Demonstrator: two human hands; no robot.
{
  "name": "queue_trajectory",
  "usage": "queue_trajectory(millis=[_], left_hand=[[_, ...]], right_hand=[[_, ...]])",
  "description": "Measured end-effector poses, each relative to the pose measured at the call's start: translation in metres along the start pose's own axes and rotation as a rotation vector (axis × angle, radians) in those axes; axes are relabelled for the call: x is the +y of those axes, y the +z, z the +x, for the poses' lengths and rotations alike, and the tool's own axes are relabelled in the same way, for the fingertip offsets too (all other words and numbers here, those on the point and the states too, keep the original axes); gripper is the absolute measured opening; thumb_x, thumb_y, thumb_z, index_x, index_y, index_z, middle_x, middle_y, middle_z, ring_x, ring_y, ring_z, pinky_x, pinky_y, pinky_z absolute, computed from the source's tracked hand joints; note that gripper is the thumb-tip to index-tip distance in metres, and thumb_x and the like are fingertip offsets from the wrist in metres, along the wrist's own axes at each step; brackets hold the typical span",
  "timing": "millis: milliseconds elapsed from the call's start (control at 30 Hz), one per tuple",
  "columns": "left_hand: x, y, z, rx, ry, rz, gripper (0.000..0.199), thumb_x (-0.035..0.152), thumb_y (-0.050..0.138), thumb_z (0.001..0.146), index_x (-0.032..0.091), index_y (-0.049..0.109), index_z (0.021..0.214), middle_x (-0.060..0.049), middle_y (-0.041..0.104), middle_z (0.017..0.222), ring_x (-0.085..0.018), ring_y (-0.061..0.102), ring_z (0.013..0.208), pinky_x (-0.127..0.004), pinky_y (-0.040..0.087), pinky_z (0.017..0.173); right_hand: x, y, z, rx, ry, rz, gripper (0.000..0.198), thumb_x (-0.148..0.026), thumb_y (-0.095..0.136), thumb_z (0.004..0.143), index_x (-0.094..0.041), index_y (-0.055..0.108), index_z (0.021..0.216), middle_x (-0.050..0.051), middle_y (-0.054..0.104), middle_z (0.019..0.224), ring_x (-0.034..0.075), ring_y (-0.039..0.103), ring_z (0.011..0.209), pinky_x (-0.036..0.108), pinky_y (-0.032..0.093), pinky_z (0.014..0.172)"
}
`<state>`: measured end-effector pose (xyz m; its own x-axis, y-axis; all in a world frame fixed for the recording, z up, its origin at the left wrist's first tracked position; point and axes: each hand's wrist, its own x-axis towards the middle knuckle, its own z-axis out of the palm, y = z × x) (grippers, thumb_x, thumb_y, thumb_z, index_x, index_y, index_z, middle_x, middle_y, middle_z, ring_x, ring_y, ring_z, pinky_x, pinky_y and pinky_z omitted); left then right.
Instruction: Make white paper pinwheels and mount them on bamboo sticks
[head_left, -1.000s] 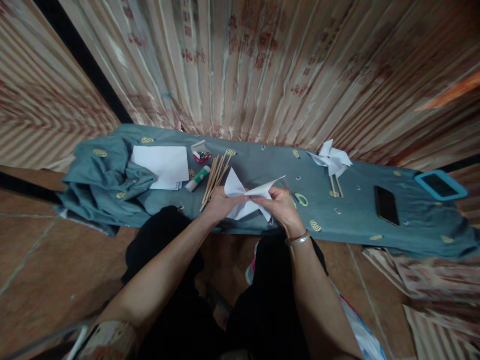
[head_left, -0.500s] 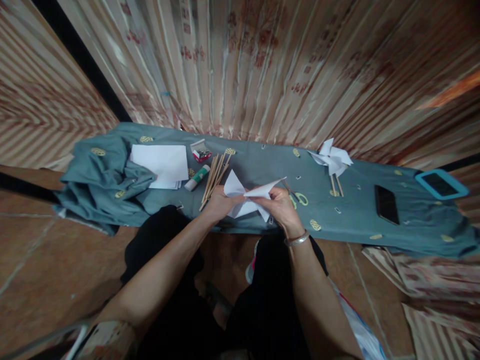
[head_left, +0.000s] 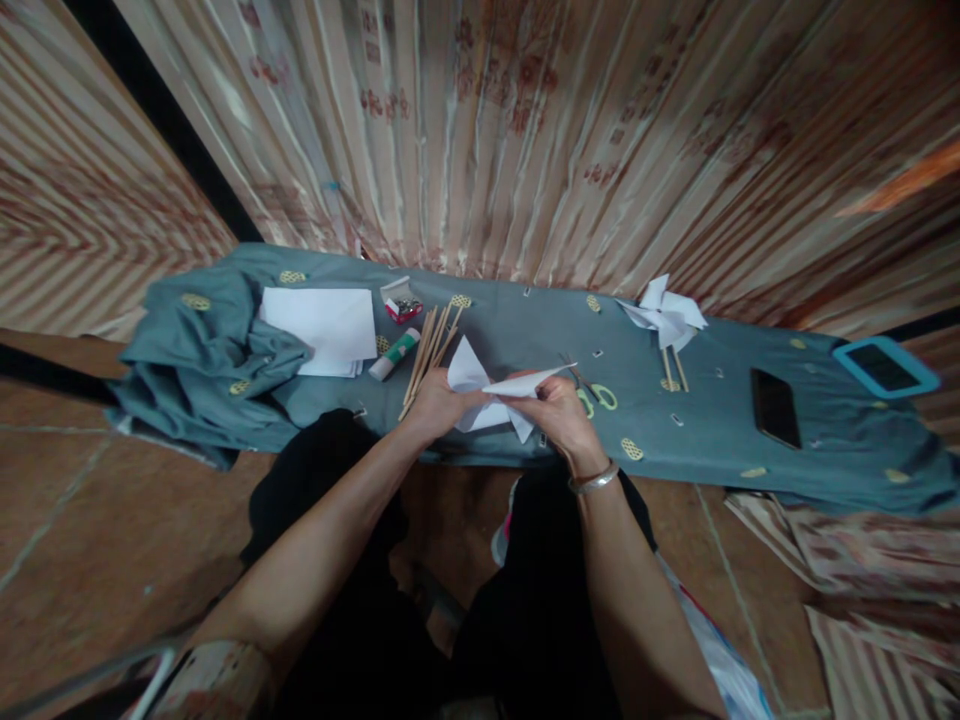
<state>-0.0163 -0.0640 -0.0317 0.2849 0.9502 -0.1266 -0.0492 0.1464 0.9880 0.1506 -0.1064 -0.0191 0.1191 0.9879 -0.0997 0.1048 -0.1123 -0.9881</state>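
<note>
Between my hands is a white paper pinwheel (head_left: 466, 366), its corners folded toward the middle. My left hand (head_left: 439, 405) grips its left side, fingers closed on the paper. On the other side my right hand (head_left: 559, 408), with a silver bangle at the wrist, pinches the paper near the centre. The fingertips are partly hidden by the folds. Just right of that hand lie scissors (head_left: 600, 395) with light green handles. Several wooden sticks (head_left: 429, 352) lie beside my left hand, next to a green and white glue stick (head_left: 395, 355).
A stack of white paper (head_left: 322, 325) and an opened small red box of metal pins (head_left: 401, 302) lie to the left. Finished-looking pinwheels on sticks (head_left: 664, 315), a dark phone (head_left: 775, 408) and a blue-framed tablet (head_left: 885, 367) lie right, on the grey-green cloth (head_left: 705, 430). A curtain (head_left: 480, 140) hangs behind.
The right-hand flap of the paper has tilted slightly lower and flatter under my right fingers. Both hands keep their hold in nearly the same place.
</note>
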Motion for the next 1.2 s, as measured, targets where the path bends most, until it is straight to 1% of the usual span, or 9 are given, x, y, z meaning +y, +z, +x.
queue_trajectory(millis=[167,267,400,600,800,933,1067,1200], left_hand=[[0.0009,-0.0008,-0.0005,0.004,-0.020,0.051,0.018,0.017,0.077,0.054,0.010,0.071,0.069,-0.001,0.066,0.061,-0.011,0.057,0.056,-0.021,0.045,0.056],[0.0000,-0.0022,-0.0003,-0.004,-0.014,0.076,0.019,0.019,0.078,0.054,0.010,0.072,0.070,-0.002,0.067,0.062,-0.012,0.057,0.057,-0.021,0.046,0.056],[-0.0023,-0.0039,0.0006,-0.004,0.002,0.050,0.024,0.024,0.080,0.052,0.010,0.072,0.070,-0.002,0.068,0.064,-0.013,0.059,0.060,-0.023,0.048,0.059],[-0.0045,-0.0035,0.0015,-0.015,0.028,-0.003,0.028,0.026,0.082,0.050,0.010,0.073,0.071,-0.003,0.070,0.067,-0.015,0.062,0.063,-0.026,0.051,0.064],[-0.0038,-0.0031,0.0014,-0.024,0.024,-0.048,0.028,0.026,0.082,0.048,0.010,0.073,0.070,-0.002,0.069,0.064,-0.014,0.061,0.060,-0.026,0.051,0.064],[-0.0030,-0.0028,0.0007,-0.012,-0.006,-0.053,0.030,0.026,0.083,0.047,0.011,0.074,0.070,-0.002,0.069,0.064,-0.014,0.061,0.060,-0.027,0.051,0.063],[-0.0021,-0.0028,0.0006,-0.023,0.010,-0.084,0.028,0.025,0.083,0.045,0.011,0.073,0.068,-0.001,0.068,0.063,-0.014,0.060,0.060,-0.026,0.051,0.063],[-0.0019,-0.0035,0.0012,-0.013,-0.009,-0.047,0.026,0.024,0.082,0.046,0.011,0.072,0.066,-0.001,0.067,0.062,-0.014,0.061,0.060,-0.027,0.051,0.063]], right_hand=[[0.0007,-0.0005,-0.0002,-0.014,-0.009,-0.008,0.026,-0.034,0.082,0.056,-0.019,0.073,0.076,-0.001,0.072,0.071,0.016,0.064,0.065,0.027,0.051,0.063],[-0.0005,-0.0006,0.0001,-0.014,-0.009,0.003,0.027,-0.035,0.082,0.055,-0.019,0.073,0.074,-0.001,0.072,0.071,0.016,0.064,0.065,0.027,0.051,0.062],[-0.0024,-0.0001,0.0000,-0.025,0.010,0.009,0.027,-0.037,0.082,0.055,-0.019,0.073,0.073,-0.001,0.072,0.070,0.016,0.064,0.064,0.027,0.051,0.061],[-0.0042,0.0009,-0.0015,-0.053,0.015,0.050,0.025,-0.034,0.081,0.056,-0.019,0.073,0.075,-0.001,0.072,0.070,0.015,0.063,0.063,0.026,0.051,0.061],[-0.0030,0.0008,-0.0020,-0.033,0.028,0.046,0.026,-0.035,0.081,0.055,-0.019,0.073,0.073,-0.001,0.070,0.067,0.014,0.061,0.059,0.025,0.049,0.057],[-0.0027,0.0013,-0.0019,-0.032,0.030,0.040,0.027,-0.036,0.082,0.054,-0.019,0.073,0.074,-0.001,0.071,0.069,0.015,0.062,0.062,0.027,0.051,0.059],[-0.0028,0.0023,-0.0012,-0.051,0.010,0.033,0.030,-0.040,0.082,0.054,-0.020,0.073,0.074,-0.001,0.072,0.072,0.016,0.064,0.065,0.028,0.053,0.064],[-0.0043,0.0022,-0.0011,-0.064,0.007,0.003,0.029,-0.039,0.081,0.056,-0.019,0.073,0.075,-0.001,0.071,0.070,0.015,0.063,0.064,0.026,0.051,0.060]])
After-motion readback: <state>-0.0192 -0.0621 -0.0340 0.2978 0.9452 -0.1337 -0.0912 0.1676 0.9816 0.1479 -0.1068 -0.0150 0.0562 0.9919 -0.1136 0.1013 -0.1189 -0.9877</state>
